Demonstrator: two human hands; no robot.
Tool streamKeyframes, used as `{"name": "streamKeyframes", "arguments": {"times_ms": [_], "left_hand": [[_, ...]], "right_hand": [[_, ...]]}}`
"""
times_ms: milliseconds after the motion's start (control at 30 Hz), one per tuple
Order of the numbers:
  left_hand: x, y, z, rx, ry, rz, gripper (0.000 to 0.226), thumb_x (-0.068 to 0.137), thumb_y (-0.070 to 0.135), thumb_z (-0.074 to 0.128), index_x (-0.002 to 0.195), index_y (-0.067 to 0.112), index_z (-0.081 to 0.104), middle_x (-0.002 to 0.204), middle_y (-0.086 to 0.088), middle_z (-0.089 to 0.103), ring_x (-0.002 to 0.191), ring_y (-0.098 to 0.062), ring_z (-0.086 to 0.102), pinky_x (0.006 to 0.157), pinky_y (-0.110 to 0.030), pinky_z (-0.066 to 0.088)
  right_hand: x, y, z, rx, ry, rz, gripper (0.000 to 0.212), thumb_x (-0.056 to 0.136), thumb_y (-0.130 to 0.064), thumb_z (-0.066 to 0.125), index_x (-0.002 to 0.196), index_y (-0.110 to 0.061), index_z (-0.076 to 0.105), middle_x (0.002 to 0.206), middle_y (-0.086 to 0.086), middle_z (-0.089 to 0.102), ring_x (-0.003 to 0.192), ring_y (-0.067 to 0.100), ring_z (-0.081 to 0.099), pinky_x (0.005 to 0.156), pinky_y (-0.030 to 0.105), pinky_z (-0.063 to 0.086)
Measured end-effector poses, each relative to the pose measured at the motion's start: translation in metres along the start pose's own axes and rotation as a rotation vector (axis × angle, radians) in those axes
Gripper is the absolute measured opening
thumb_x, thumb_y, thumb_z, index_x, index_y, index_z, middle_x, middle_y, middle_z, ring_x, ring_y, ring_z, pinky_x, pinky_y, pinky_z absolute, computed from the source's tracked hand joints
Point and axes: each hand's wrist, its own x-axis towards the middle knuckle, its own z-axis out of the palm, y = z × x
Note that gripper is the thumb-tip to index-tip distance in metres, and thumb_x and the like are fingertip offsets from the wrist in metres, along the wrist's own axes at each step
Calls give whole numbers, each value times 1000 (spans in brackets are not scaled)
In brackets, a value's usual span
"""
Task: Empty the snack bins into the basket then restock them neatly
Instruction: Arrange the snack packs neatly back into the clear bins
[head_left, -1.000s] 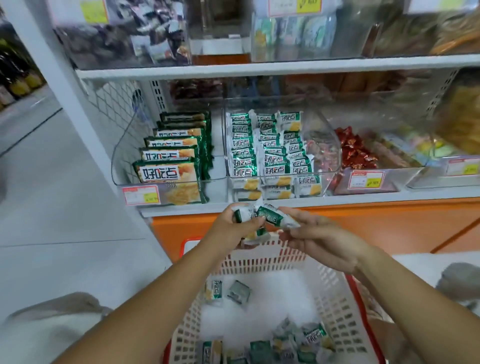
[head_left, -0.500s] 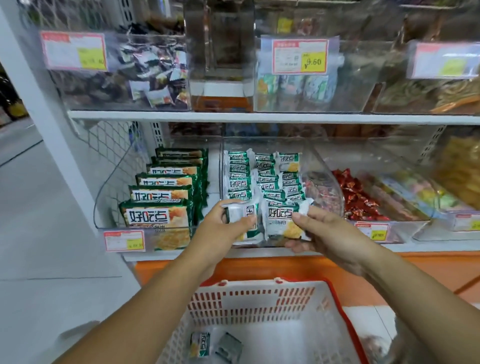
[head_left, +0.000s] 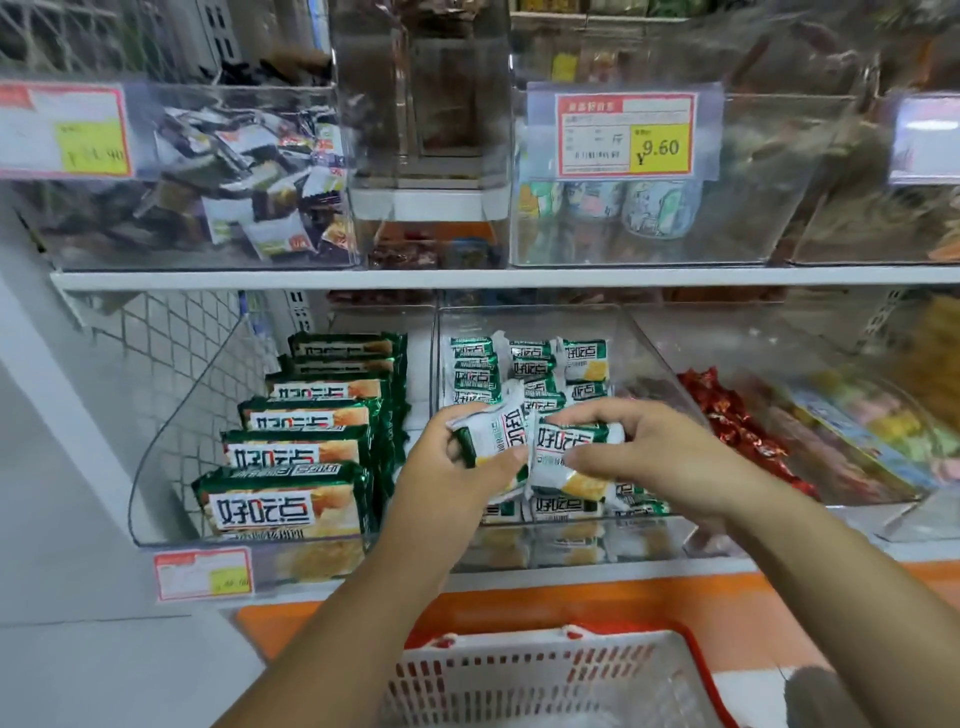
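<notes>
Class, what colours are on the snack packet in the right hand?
The packet is green, white and yellow; head view.

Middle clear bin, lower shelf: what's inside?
Clear bin holds small green-and-white snack packets stood in rows. Left hand and right hand each grip one packet at the front, covering the middle rows. The bin's floor is hidden beneath the packets.

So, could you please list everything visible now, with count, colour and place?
small packets: many, green and white, middle bin
large packs: about six, green, left bin
candies: many, red, right bin
mixed packets: many, dark and white, upper left bin
price tags: several, red and yellow, bin fronts
basket: one, white, red rim, below shelf
held packets: two, green and white, one per hand
left hand: grips one held packet
right hand: grips the other
</notes>
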Motion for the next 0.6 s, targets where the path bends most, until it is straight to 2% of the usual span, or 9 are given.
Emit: {"name": "streamKeyframes", "arguments": {"times_ms": [67, 133, 167, 200, 267, 300, 333, 433, 600], "left_hand": [[3, 2, -3, -45, 9, -3, 33, 87, 27, 72, 117, 36, 59, 89, 10, 74, 81, -8, 70, 70, -28, 53], [4, 5, -7, -104, 19, 4, 27, 90, 24, 69, 113, 35, 60, 77, 11, 72, 77, -10, 69, 74, -35, 56], [5, 7, -9, -125, 22, 10, 26, 90, 22, 68, 112, 35, 61, 74, 12, 70, 78, -12, 69, 77, -38, 56], [6, 8, -12, -136, 26, 19, 27, 90, 21, 69, 112, 36, 62, 71, 12, 69, 78, -12, 69, 79, -39, 55], [7, 13, -17, -160, 43, 35, 29, 89, 20, 69, 113, 35, 62, 72, 12, 70, 76, -11, 69, 79, -39, 54], [8, 15, -19, -180, 51, 41, 29, 89, 19, 69, 113, 35, 63, 75, 10, 72, 77, -11, 70, 80, -38, 53], [8, 16, -20, -193, 62, 51, 29, 88, 18, 69, 112, 34, 63, 80, 7, 74, 78, -10, 70, 80, -36, 53], [8, 20, -23, -173, 99, 104, 30, 88, 19, 68, 113, 34, 64, 89, 7, 76, 82, -8, 71, 76, -26, 50], [12, 17, -28, -127, 120, 113, 33, 83, 25, 73, 112, 40, 64, 95, 5, 76, 88, -14, 72, 79, -29, 50]], "right_hand": [[13, -3, -19, -48, 83, 1, 35, 78, -27, 78, 109, -41, 69, 110, -17, 66, 83, -10, 63, 84, 21, 47], [33, -3, -41, -127, 201, 6, 39, 80, -23, 77, 116, -34, 67, 75, -12, 67, 46, -10, 55, 54, 8, 41], [47, -2, -51, -216, 247, 3, 40, 81, -20, 76, 118, -29, 65, 60, -12, 63, 37, -8, 50, 44, 5, 35], [62, 0, -59, -322, 270, 0, 41, 82, -19, 76, 121, -25, 64, 58, -12, 64, 39, -8, 50, 42, 3, 33], [91, 3, -68, -562, 253, -5, 42, 82, -20, 75, 122, -21, 63, 98, -5, 72, 75, -1, 62, 60, 4, 42], [104, 6, -71, -686, 233, -6, 42, 82, -21, 75, 123, -21, 63, 119, 2, 64, 95, 10, 60, 73, 12, 44], [116, 11, -73, -784, 207, -2, 43, 82, -21, 74, 123, -20, 62, 127, 6, 56, 104, 18, 54, 82, 21, 45], [135, 22, -72, -898, 134, -6, 42, 81, -20, 74, 121, -23, 62, 126, 3, 54, 104, 17, 50, 89, 29, 44], [153, 36, -61, -954, 133, -35, 40, 80, -21, 75, 117, -30, 65, 118, -1, 61, 97, 17, 55, 80, 21, 40]]}}
